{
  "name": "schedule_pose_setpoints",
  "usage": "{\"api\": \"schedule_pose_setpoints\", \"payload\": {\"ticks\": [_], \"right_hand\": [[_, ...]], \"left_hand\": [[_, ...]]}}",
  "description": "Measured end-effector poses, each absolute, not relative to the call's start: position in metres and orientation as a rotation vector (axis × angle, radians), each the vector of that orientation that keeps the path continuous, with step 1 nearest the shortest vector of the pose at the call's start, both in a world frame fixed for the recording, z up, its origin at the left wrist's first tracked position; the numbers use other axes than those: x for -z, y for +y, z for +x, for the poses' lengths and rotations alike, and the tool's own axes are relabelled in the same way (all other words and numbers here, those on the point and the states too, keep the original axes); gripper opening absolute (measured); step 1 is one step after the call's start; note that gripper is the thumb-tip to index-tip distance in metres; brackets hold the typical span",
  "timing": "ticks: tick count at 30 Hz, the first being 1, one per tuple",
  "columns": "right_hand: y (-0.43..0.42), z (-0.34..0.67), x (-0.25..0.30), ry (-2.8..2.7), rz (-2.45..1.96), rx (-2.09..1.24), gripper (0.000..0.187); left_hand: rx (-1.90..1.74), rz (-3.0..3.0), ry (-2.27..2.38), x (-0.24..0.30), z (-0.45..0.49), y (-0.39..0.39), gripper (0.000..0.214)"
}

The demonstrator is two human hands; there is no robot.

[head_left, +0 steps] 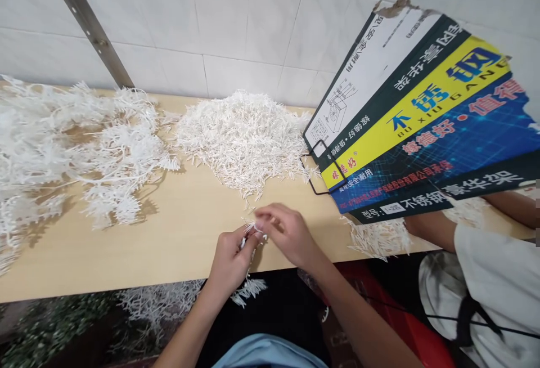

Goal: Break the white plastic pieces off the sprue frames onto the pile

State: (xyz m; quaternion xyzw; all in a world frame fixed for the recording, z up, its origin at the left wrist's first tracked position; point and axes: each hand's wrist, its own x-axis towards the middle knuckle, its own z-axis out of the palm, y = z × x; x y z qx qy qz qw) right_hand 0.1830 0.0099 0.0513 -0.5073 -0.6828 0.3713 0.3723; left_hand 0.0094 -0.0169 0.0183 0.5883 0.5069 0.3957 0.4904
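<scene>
My left hand (231,258) is closed around a white artificial plant sprig (250,290) near the table's front edge. One tufted end of the sprig hangs below the hand, and thin white tips stick out above its thumb. My right hand (291,234) meets the left at those tips, its fingers pinched together; what lies between them is too small to make out. Just beyond both hands rises a heap of small white plastic pieces (240,131). On the left of the table lie several larger white artificial branches (113,148).
A printed cardboard sheet (396,115) stands at the right of the wooden table (181,250), in a black wire holder (314,191). Behind it, another person's arm (430,230) reaches over more white pieces (379,238). A tiled wall (244,25) backs the table; green foliage (63,323) sits below.
</scene>
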Motion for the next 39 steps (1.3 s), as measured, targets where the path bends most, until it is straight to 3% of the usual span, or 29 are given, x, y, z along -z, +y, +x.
{"api": "schedule_pose_setpoints", "payload": {"ticks": [4, 10, 14, 17, 23, 31, 39], "right_hand": [[-0.005, 0.157, -0.025, -1.392, -1.319, -1.140, 0.031], [0.050, 0.179, -0.019, -0.789, -1.276, -0.853, 0.044], [0.068, 0.215, -0.029, -1.228, -1.418, -0.665, 0.029], [0.041, 0.213, -0.032, -1.541, -1.454, -0.547, 0.032], [-0.021, 0.182, -0.022, -1.469, -1.357, -1.109, 0.023], [-0.023, 0.187, -0.016, -0.994, -1.275, -1.103, 0.028], [-0.050, 0.179, -0.037, -0.971, -1.206, -1.426, 0.034]], "left_hand": [[-0.926, 1.485, 1.221, -0.021, 0.009, -0.016, 0.033], [-0.874, 1.585, 1.267, -0.022, 0.005, -0.020, 0.032], [-0.942, 1.493, 1.340, -0.020, 0.005, -0.020, 0.033], [-0.976, 1.452, 1.324, -0.020, 0.007, -0.018, 0.035], [-0.985, 1.491, 1.285, -0.019, 0.010, -0.018, 0.034], [-0.798, 1.417, 1.077, -0.030, -0.002, -0.022, 0.035], [-0.960, 1.148, 1.125, -0.034, 0.018, -0.037, 0.034]]}}
